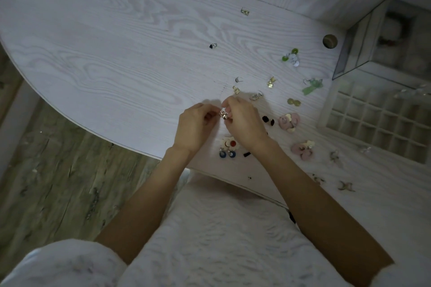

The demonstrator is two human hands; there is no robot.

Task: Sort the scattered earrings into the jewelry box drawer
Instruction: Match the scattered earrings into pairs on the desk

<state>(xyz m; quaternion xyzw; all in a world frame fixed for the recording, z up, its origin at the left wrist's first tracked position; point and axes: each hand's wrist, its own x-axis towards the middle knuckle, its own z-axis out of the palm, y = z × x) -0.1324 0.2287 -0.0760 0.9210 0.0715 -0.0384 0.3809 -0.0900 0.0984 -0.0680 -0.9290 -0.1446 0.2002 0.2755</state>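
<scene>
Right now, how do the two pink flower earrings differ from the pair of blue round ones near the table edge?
The pink flower earrings are larger and lie apart, one nearer the drawer, the other closer to the person. The blue round earrings are smaller and lie side by side, just below the right hand. The pink ones look soft and petalled; the blue ones are flat discs. All rest on the table, unsorted.

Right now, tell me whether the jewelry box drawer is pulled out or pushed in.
Pulled out: the drawer lies on the table before the jewelry box, its grid exposed.

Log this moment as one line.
both hands, left and right, pinch small gold earring | white gridded drawer open | earrings scattered
</scene>
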